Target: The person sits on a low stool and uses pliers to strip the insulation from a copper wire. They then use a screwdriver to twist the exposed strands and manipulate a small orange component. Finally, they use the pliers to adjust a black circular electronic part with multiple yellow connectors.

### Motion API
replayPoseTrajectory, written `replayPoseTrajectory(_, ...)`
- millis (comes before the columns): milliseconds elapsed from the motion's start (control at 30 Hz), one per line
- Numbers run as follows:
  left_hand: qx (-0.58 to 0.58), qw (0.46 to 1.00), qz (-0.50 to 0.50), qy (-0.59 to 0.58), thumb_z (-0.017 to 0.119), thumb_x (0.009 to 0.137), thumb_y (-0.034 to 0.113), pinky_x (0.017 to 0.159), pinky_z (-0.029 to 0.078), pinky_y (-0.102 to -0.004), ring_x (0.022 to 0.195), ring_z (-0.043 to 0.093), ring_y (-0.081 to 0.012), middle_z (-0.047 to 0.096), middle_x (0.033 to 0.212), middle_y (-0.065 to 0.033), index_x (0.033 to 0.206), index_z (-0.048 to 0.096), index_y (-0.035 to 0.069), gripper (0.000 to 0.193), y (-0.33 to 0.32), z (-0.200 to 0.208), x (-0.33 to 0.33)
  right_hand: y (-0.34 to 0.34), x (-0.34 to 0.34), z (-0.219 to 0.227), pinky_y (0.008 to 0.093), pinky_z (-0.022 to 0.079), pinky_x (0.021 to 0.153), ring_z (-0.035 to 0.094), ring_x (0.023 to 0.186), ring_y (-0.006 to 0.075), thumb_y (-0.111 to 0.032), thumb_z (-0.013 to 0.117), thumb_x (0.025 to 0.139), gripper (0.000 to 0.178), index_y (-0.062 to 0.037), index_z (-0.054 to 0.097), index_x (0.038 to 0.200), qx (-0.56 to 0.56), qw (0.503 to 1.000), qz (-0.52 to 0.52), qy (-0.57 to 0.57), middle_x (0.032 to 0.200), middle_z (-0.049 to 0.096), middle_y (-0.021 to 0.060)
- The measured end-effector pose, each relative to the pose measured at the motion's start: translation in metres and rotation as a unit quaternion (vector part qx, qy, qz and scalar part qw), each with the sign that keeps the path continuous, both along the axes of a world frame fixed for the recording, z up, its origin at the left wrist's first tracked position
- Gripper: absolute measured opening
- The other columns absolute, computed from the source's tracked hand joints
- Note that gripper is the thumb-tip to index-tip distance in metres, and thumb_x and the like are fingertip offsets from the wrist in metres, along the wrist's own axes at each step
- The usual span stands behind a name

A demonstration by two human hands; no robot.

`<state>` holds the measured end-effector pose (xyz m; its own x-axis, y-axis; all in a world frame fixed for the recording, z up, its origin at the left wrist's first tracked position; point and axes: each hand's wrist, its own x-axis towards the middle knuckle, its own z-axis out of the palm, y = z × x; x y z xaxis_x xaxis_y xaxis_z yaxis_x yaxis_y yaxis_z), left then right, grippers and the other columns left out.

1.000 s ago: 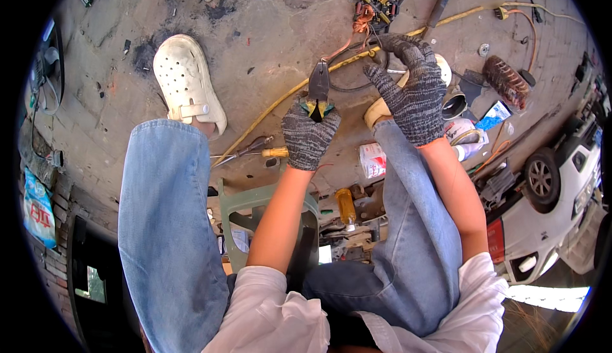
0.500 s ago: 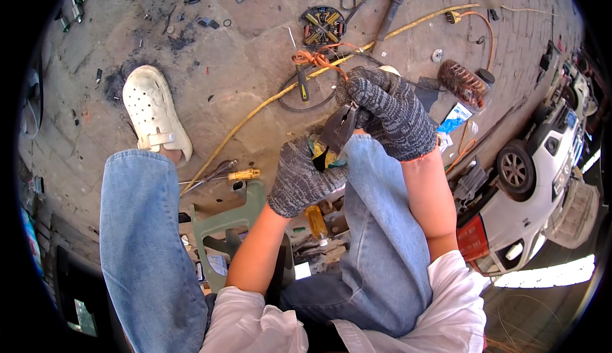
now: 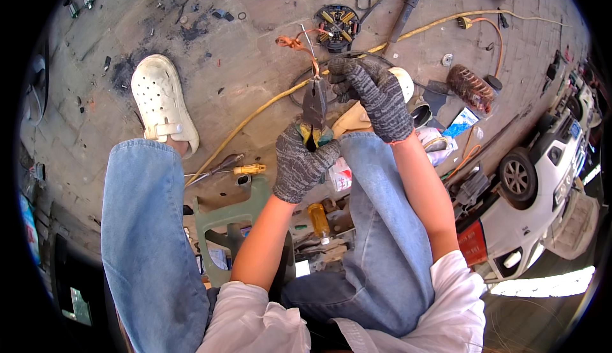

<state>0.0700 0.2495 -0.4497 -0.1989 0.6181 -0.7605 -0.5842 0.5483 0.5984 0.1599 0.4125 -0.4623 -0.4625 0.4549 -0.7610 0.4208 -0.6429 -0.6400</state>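
My left hand (image 3: 298, 169), in a dark grey knit glove, is wrapped round the handles of a pair of pliers (image 3: 314, 103). Their jaws point away from me, with an orange wire (image 3: 293, 43) at the tip; its loose bunch trails off to the left. To the right, apart from the jaws, is my right hand (image 3: 384, 106), gloved alike. Its fingers are loosely bent and spaced, and nothing shows in them. A round dark part with brass-coloured pieces (image 3: 338, 27) lies on the ground beyond the hands.
A yellow cable (image 3: 255, 112) crosses the ground near a dark metal bar (image 3: 410, 6). Left of my hands lie a yellow-handled screwdriver (image 3: 249, 169) and a green plastic stool (image 3: 213, 222). A copper-wound cylinder (image 3: 470, 87) sits to the right, with a white car (image 3: 535, 194) farther off.
My right hand has come away from the orange wire and the pliers. With the left hand, the pliers have swung upright and leftward, carrying the wire at their tip.
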Motion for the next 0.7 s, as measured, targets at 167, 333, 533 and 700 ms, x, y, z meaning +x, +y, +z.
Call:
replayPoseTrajectory(167, -0.024, 0.998, 0.052, 0.007, 0.062, 0.075, 0.003, 0.049, 0.047, -0.0280, 0.054, 0.056, -0.0138, 0.056, 0.068, -0.0052, 0.085, 0.053, 0.003, 0.014, -0.011, -0.030, -0.001, -0.019, -0.010, -0.073, 0.0404, 0.049, 0.073, 0.062, 0.082, 0.0330, -0.024, 0.064, 0.082, 0.031, -0.0016, 0.060, 0.103, 0.376, 0.842, 0.323, -0.211, 0.093, 0.063, 0.0196)
replayPoseTrajectory(333, -0.071, 0.993, 0.062, -0.066, 0.062, 0.076, 0.004, 0.046, 0.047, -0.0293, 0.051, 0.056, -0.0151, 0.055, 0.066, -0.0057, 0.085, 0.054, 0.003, 0.012, -0.020, -0.070, 0.009, -0.022, -0.009, -0.055, 0.0432, 0.048, 0.076, 0.060, 0.088, 0.0371, -0.017, 0.058, 0.085, 0.025, -0.0037, 0.058, 0.106, 0.413, 0.845, 0.263, -0.213, 0.097, 0.062, 0.0199)
replayPoseTrajectory(533, -0.162, 0.958, 0.138, -0.193, 0.062, 0.078, 0.017, 0.045, 0.048, -0.0330, 0.050, 0.057, -0.0206, 0.056, 0.066, -0.0074, 0.086, 0.055, 0.006, 0.015, -0.030, -0.087, 0.027, -0.023, 0.006, 0.000, 0.0382, 0.047, 0.074, 0.059, 0.085, 0.0335, -0.013, 0.058, 0.085, 0.028, -0.0070, 0.061, 0.112, 0.374, 0.809, 0.400, -0.215, 0.089, 0.061, 0.0169)
replayPoseTrajectory(700, -0.166, 0.971, 0.075, -0.158, 0.064, 0.077, 0.015, 0.045, 0.049, -0.0334, 0.050, 0.057, -0.0204, 0.057, 0.065, -0.0075, 0.085, 0.056, 0.005, 0.015, -0.031, -0.094, 0.022, -0.021, 0.009, -0.014, 0.0376, 0.049, 0.070, 0.060, 0.082, 0.0298, -0.017, 0.059, 0.083, 0.031, -0.0176, 0.062, 0.114, 0.371, 0.782, 0.460, -0.196, 0.090, 0.059, 0.0148)
